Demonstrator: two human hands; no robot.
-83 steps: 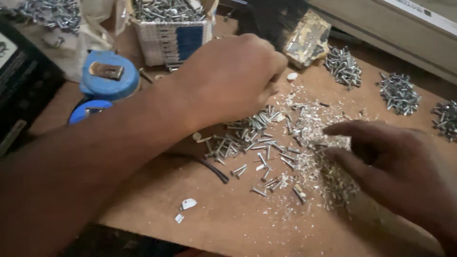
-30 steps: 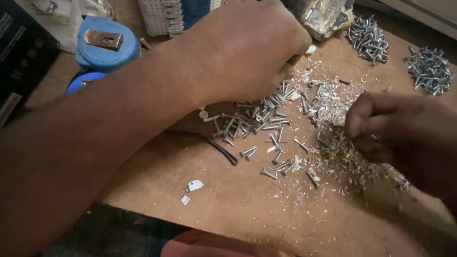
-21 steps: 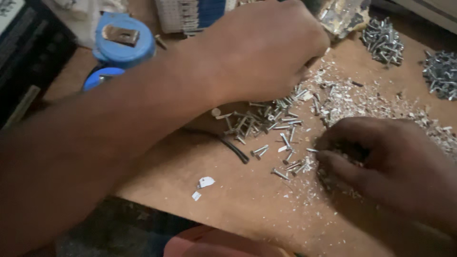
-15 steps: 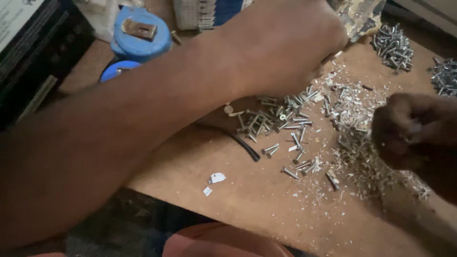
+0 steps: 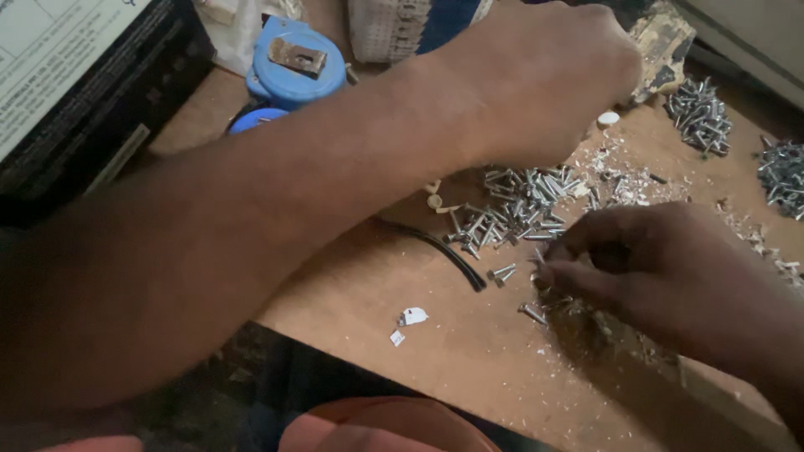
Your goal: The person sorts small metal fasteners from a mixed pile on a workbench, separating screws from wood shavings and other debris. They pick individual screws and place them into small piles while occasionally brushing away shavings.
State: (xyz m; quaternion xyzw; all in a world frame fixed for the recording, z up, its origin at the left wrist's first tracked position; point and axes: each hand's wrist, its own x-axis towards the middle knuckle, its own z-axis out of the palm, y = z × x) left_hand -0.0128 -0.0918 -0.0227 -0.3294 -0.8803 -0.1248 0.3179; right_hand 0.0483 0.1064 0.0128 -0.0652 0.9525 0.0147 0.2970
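A loose pile of small silver screws (image 5: pixel 519 205) lies on a brown board (image 5: pixel 469 368), mixed with pale shavings. My left hand (image 5: pixel 544 75) reaches across from the lower left and hovers curled over the far side of the pile, its fingers hidden under the hand. My right hand (image 5: pixel 662 268) comes in from the right. Its fingertips are pinched together on a small screw at the pile's near edge. A few single screws (image 5: pixel 502 272) lie just left of those fingertips.
Two more screw heaps (image 5: pixel 699 113) (image 5: pixel 783 167) sit at the back right. A blue round tin (image 5: pixel 293 63) with a metal clip, a box (image 5: pixel 402 25) and a dark case (image 5: pixel 84 92) stand at the back left. A black cable (image 5: pixel 444 255) and white scraps (image 5: pixel 410 318) lie on the board.
My right hand came back down from a raised position and leftward to the near edge of the pile, fingers pinching. My left hand stays over the pile. The view shifted slightly.
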